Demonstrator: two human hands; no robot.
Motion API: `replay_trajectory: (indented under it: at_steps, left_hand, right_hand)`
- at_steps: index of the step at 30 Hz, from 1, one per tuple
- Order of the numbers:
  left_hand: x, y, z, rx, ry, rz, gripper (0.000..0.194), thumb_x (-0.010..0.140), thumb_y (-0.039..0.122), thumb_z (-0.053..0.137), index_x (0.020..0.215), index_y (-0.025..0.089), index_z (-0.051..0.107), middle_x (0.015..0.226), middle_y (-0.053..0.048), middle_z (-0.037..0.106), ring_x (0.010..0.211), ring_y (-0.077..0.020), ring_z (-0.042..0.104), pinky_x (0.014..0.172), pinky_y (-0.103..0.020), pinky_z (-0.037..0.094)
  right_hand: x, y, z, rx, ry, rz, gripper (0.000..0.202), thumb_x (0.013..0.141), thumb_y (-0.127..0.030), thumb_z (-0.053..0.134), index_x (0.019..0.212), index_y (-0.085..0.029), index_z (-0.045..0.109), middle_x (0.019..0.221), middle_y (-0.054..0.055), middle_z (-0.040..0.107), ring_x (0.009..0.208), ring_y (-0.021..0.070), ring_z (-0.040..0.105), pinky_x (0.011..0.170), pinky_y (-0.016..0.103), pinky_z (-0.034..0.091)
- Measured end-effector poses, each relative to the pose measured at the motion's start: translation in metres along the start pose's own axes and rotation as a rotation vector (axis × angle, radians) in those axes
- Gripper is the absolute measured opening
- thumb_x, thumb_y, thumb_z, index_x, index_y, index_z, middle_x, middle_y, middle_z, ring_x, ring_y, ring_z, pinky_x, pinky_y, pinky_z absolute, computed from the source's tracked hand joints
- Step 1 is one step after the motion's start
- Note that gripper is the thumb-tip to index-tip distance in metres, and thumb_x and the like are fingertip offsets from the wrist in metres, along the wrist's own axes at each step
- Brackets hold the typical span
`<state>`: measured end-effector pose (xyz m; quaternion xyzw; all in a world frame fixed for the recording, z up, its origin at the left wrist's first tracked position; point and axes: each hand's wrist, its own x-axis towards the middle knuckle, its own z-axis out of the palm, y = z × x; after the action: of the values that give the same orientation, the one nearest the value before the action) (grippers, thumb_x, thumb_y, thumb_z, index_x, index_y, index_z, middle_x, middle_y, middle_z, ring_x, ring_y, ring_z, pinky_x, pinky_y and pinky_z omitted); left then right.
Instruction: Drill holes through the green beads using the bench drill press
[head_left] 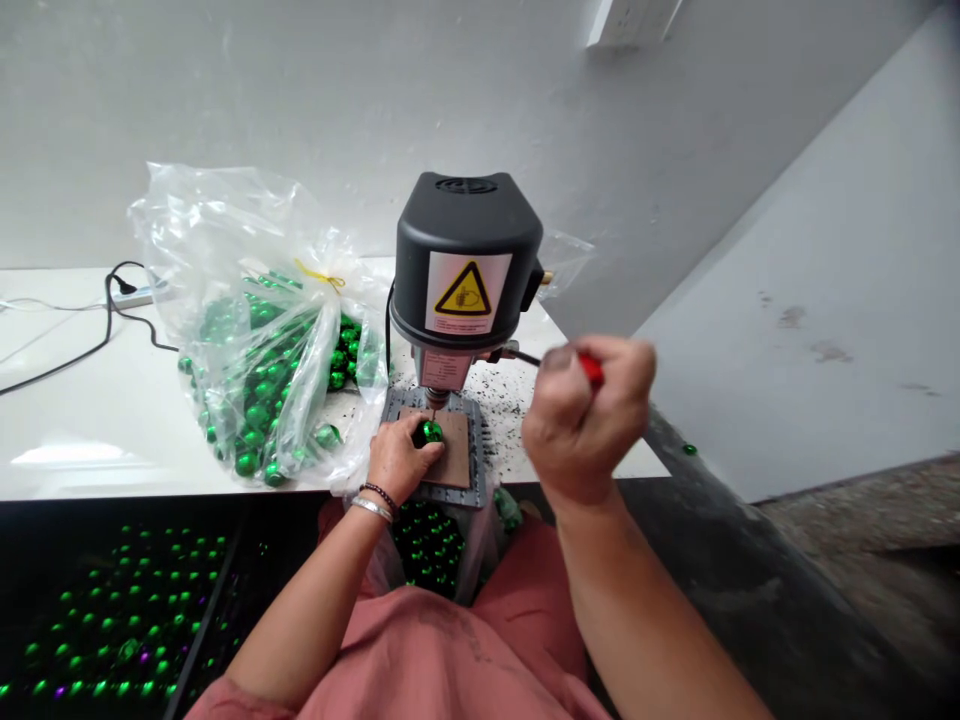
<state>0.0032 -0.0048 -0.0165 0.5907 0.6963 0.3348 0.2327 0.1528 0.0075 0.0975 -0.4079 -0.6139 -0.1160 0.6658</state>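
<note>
A black bench drill press (466, 250) stands at the table's front edge, a yellow warning sign on its head. My left hand (401, 455) pinches a shiny green ball (433, 431) against a brown board (448, 462) on the grey drill base (478, 470). The drill bit (434, 412) comes down right at the top of the ball; whether it has gone in, I cannot tell. Raised at the right, my right hand (589, 415) is closed round the red knob (591, 372) of the press's feed lever. The palm side of that hand is hidden.
A clear plastic bag (292, 330) of green balls, tied with yellow, lies left of the press. Dark shavings litter the white table (90, 400). A black cable (105, 335) runs at the left. More balls fill a bag (429, 545) below the base and a tray (120, 610) lower left.
</note>
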Motion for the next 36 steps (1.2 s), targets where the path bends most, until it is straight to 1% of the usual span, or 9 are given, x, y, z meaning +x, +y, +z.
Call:
replay_trajectory:
  at_steps: [5,10,12,16,21,25,29,32,36]
  left_hand:
    - [-0.021,0.004,-0.017,0.006,-0.031,0.028,0.026,0.069,0.028,0.063,0.093,0.019,0.066,0.079,-0.004,0.065,0.074,-0.0178,0.057,0.068,-0.027,0.042]
    - [-0.054,0.003,-0.052,0.065,-0.383,0.145,0.039,0.068,0.029,0.063,0.106,0.020,0.065,0.091,-0.005,0.065,0.076,-0.0178,0.058,0.071,-0.028,0.045]
    - [-0.059,0.001,-0.062,0.069,-0.428,0.140,0.051,0.067,0.031,0.064,0.116,0.019,0.061,0.105,-0.008,0.064,0.081,-0.0178,0.058,0.076,-0.029,0.046]
    - [-0.043,-0.012,-0.070,-0.035,-0.198,0.034,0.043,0.073,0.031,0.059,0.113,0.018,0.063,0.102,-0.008,0.066,0.083,-0.0175,0.059,0.081,-0.031,0.047]
    - [0.016,-0.037,-0.068,-0.267,0.224,-0.199,0.037,0.076,0.020,0.048,0.109,0.015,0.063,0.100,-0.008,0.068,0.088,-0.0177,0.063,0.081,-0.030,0.048]
    - [0.050,-0.042,-0.080,-0.102,0.343,-0.297,0.038,0.074,0.016,0.047,0.110,0.013,0.060,0.100,-0.010,0.067,0.097,-0.0238,0.061,0.085,-0.036,0.046]
    - [0.060,-0.043,-0.102,0.100,0.496,-0.340,0.053,0.075,0.014,0.046,0.127,0.005,0.044,0.125,-0.022,0.053,0.123,-0.0341,0.043,0.101,-0.046,0.032]
    - [0.067,-0.051,-0.113,0.318,0.462,-0.288,0.054,0.079,0.016,0.042,0.131,0.003,0.040,0.133,-0.024,0.046,0.127,-0.0325,0.039,0.103,-0.042,0.030]
    - [0.076,-0.062,-0.113,0.604,0.213,-0.264,0.049,0.083,0.031,0.040,0.127,0.012,0.049,0.129,-0.019,0.051,0.121,-0.0347,0.045,0.099,-0.046,0.035]
  right_hand:
    - [0.049,-0.003,0.013,-0.001,-0.150,0.253,0.022,0.080,-0.037,0.049,0.068,-0.019,0.043,0.059,-0.003,0.045,0.053,0.0064,0.039,0.054,0.024,0.032]
    - [0.048,-0.005,0.013,-0.041,-0.150,0.278,0.024,0.081,-0.039,0.043,0.071,-0.017,0.045,0.059,-0.005,0.042,0.054,0.0043,0.036,0.055,0.022,0.029]
    - [0.045,-0.006,0.012,-0.050,-0.151,0.284,0.025,0.081,-0.039,0.041,0.071,-0.017,0.045,0.059,-0.005,0.041,0.055,0.0040,0.035,0.056,0.021,0.029]
    - [0.045,-0.007,0.013,-0.059,-0.148,0.288,0.028,0.080,-0.043,0.040,0.071,-0.017,0.045,0.060,-0.004,0.042,0.055,0.0045,0.035,0.056,0.022,0.029]
    - [0.045,-0.007,0.015,-0.059,-0.138,0.300,0.029,0.078,-0.045,0.039,0.072,-0.017,0.046,0.061,-0.002,0.045,0.056,0.0061,0.039,0.056,0.023,0.031]
    - [0.044,-0.006,0.013,-0.060,-0.152,0.317,0.034,0.076,-0.050,0.040,0.075,-0.018,0.049,0.060,-0.002,0.045,0.053,0.0071,0.039,0.054,0.023,0.033]
    - [0.046,-0.007,0.011,-0.047,-0.159,0.330,0.033,0.075,-0.050,0.041,0.074,-0.018,0.049,0.061,-0.001,0.048,0.053,0.0075,0.042,0.053,0.023,0.035]
    - [0.046,-0.007,0.012,-0.030,-0.158,0.336,0.032,0.074,-0.049,0.041,0.073,-0.018,0.049,0.062,-0.001,0.047,0.052,0.0071,0.042,0.053,0.023,0.036]
    - [0.046,-0.007,0.012,-0.011,-0.161,0.339,0.031,0.075,-0.048,0.042,0.072,-0.018,0.048,0.062,-0.002,0.047,0.052,0.0066,0.041,0.053,0.022,0.037]
